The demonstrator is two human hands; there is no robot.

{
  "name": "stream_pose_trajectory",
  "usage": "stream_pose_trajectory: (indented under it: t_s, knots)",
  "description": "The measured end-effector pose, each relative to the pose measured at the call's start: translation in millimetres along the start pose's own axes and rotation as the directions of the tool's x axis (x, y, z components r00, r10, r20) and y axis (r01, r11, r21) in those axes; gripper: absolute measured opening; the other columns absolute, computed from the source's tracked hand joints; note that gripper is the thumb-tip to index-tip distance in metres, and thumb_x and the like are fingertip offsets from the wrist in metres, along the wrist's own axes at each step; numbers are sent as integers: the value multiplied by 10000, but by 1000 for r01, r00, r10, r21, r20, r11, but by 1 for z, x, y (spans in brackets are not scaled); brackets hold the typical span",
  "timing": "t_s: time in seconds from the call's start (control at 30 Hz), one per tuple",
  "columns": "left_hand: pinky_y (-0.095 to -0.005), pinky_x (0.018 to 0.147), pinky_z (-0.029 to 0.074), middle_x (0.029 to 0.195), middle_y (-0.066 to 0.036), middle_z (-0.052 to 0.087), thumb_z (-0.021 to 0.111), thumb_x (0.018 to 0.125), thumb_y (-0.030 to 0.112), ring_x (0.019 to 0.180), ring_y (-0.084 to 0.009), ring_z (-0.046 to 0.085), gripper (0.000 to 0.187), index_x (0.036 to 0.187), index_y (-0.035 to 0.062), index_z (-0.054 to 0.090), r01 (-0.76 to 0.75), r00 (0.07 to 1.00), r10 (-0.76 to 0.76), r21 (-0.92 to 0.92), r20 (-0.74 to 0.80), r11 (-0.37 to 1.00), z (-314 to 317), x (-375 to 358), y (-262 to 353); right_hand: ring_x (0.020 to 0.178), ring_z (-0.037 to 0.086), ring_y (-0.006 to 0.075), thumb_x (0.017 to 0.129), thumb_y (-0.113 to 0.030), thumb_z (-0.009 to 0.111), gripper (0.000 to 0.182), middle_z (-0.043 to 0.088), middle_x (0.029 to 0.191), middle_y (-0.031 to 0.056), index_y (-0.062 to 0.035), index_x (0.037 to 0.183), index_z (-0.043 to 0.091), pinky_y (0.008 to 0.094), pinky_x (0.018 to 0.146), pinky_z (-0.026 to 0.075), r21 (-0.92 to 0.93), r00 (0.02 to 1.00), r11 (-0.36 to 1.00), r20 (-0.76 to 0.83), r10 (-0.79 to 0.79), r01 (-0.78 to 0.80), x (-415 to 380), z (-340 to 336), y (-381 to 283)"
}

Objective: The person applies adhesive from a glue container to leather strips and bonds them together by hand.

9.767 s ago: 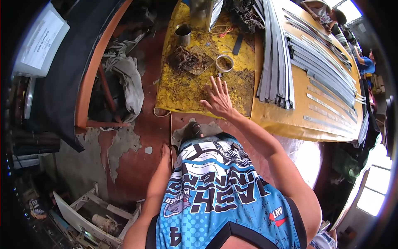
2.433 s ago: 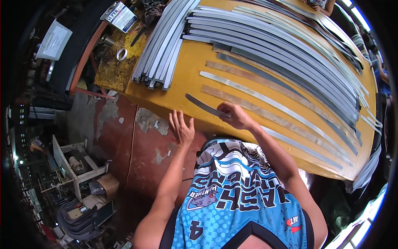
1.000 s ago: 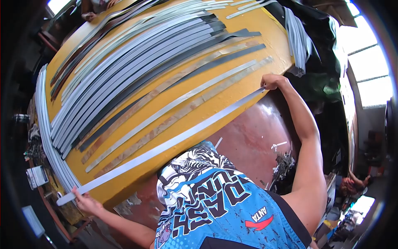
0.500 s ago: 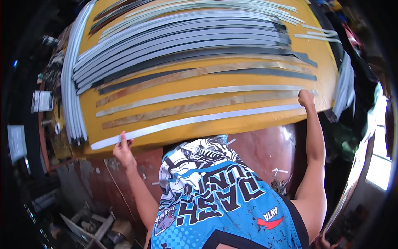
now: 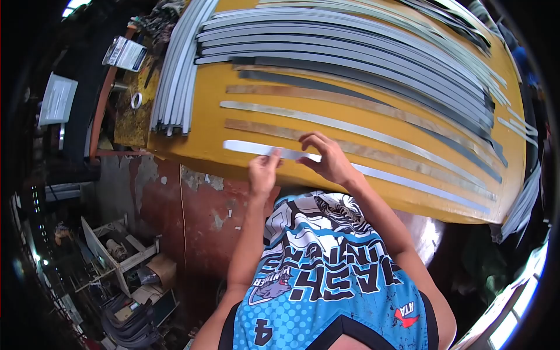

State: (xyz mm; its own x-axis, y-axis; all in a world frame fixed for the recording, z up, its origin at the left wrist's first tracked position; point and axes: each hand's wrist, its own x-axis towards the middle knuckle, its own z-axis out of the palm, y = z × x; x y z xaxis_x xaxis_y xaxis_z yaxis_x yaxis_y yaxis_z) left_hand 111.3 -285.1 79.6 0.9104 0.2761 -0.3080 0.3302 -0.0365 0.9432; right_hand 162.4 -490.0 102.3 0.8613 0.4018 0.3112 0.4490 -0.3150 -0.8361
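Note:
A long white strip [image 5: 420,189] lies along the front edge of the yellow table. Near its left end, my left hand [image 5: 263,174] pinches the strip between thumb and fingers. My right hand [image 5: 331,162] hovers over the same strip just to the right, its fingers curved and parted from the thumb. Behind it run a brown mottled strip [image 5: 262,129], a pale silvery strip [image 5: 280,113] and another brown strip [image 5: 291,92], all roughly parallel. Part of the white strip is hidden beneath my right hand.
The yellow table [image 5: 204,96] carries a broad stack of grey strips [image 5: 350,52] behind. Grey lengths [image 5: 175,87] lie crosswise at its left end. A roll of tape [image 5: 136,101] and a white-labelled can [image 5: 125,53] stand farther left. A wooden frame [image 5: 119,256] sits on the floor below.
My right hand has left the strip's right end and come across beside my left hand. My left hand still holds near the left end. The view has turned left.

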Motion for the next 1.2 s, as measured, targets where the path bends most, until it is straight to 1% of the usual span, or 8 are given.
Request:
stream_pose_trajectory:
  t_s: [0.1,0.17,0.3,0.5,0.57,0.7,0.8,1.2]
  knots:
    - [-251,645,474,744,-34,691,613,976,236,666,-89,591,326,830,-43,696,5,970,10,-58,243,998,-17,13,-14,978,657,319,797,-110,786,365,641,1131,135,-35,1087,577,387,825,535,156,974,984,222,45,-81,35,34,-9]
    - [-254,650,475,748,-37,693,597,981,235,674,-89,590,335,835,-49,695,27,958,-10,-53,288,998,-30,25,-16,980,651,310,806,-113,778,401,639,1125,149,-44,1143,569,391,832,536,137,890,924,351,291,-356,50,46,-18]
    - [-230,701,468,797,-31,684,572,998,190,742,-85,592,282,937,-50,707,61,898,-110,128,425,990,-61,49,-21,961,650,294,806,-127,781,454,643,1113,149,-51,1199,566,397,828,538,39,874,930,360,328,-365,65,72,-22]
    - [-234,682,471,828,-16,685,620,965,172,738,-73,573,218,982,-18,726,176,852,-122,-60,508,983,-97,79,-31,853,625,271,799,-158,782,396,624,973,121,-40,1149,639,362,756,511,-22,874,909,266,408,-417,77,109,-25]
    - [-238,684,477,839,-15,689,646,948,159,732,-75,574,195,991,-13,726,255,819,-170,-82,549,964,-116,88,-38,799,568,181,792,-161,801,370,603,924,68,-41,1115,667,306,693,469,-41,876,891,163,453,-453,79,118,-27]
    - [-276,747,506,919,-56,679,769,789,59,771,-169,618,315,1097,37,709,-177,981,133,386,138,905,-157,120,-37,783,564,169,797,-179,803,377,607,913,72,-44,1121,666,298,688,470,-59,857,866,126,499,-496,81,125,-28]
    - [-378,866,492,1031,-116,608,784,730,74,932,-292,598,405,1127,80,702,-460,884,428,514,188,724,-166,151,-20,754,591,209,803,-163,788,350,617,905,100,-32,1103,663,324,677,489,-47,870,875,97,484,-482,81,131,-27]
    - [-397,918,470,1070,-68,568,800,723,118,996,-267,564,298,1006,95,710,-653,751,344,558,564,512,-183,196,-4,763,638,228,785,-131,800,328,664,944,109,-41,1075,676,309,616,511,-119,890,886,39,455,-448,95,143,-27]
